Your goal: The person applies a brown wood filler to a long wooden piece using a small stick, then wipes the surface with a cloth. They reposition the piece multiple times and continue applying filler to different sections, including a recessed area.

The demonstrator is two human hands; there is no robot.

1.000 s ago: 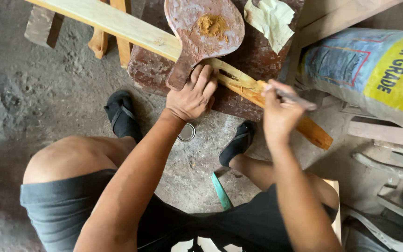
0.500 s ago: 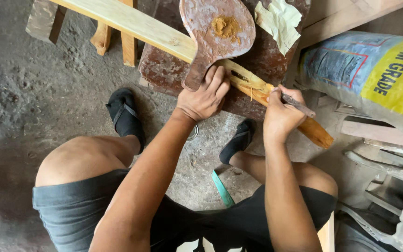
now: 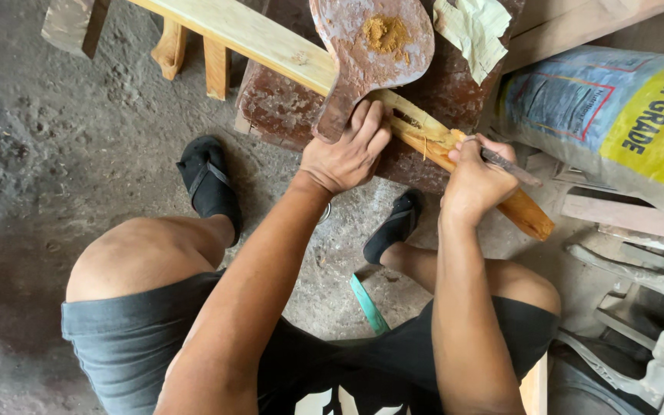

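A long pale wooden piece [image 3: 270,42] with a darker carved end lies slanted across a reddish block [image 3: 286,111]. My left hand [image 3: 347,150] presses down on it near the handle of a rusty paddle-shaped board [image 3: 370,46] that carries a small heap of ochre paste. My right hand [image 3: 474,177] grips a thin dark metal tool [image 3: 509,165] and holds its tip against the carved, yellowish part of the wood.
A blue and yellow printed sack [image 3: 624,115] lies at right, a crumpled paper [image 3: 474,27] at the top. Grey carved furniture parts [image 3: 647,315] sit at lower right. My feet in black sandals [image 3: 209,180] rest on the concrete floor, a green strip [image 3: 366,303] between my legs.
My right hand has shifted slightly up the wood with the tool. My left hand stays pressed on the piece. The view has tilted a little.
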